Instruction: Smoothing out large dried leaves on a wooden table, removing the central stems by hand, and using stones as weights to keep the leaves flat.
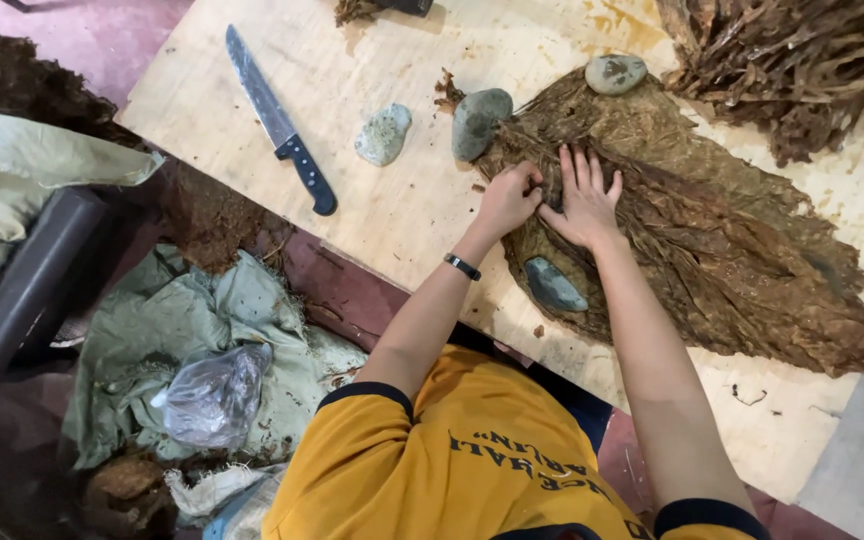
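Hands on dried leaf pile (692,250) — left hand (508,200) grip pinching leaf, right hand (584,205) grip released, flat; stone (555,285) just below.

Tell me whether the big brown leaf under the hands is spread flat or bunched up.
Spread flat. The big brown leaf lies opened across the wooden board, with stones resting on its edges.

Well to the left of the hands, below the table, a crumpled clear plastic bag (214,393) lies on rumpled pale green sacks (167,320). No labels, signs or screens show.
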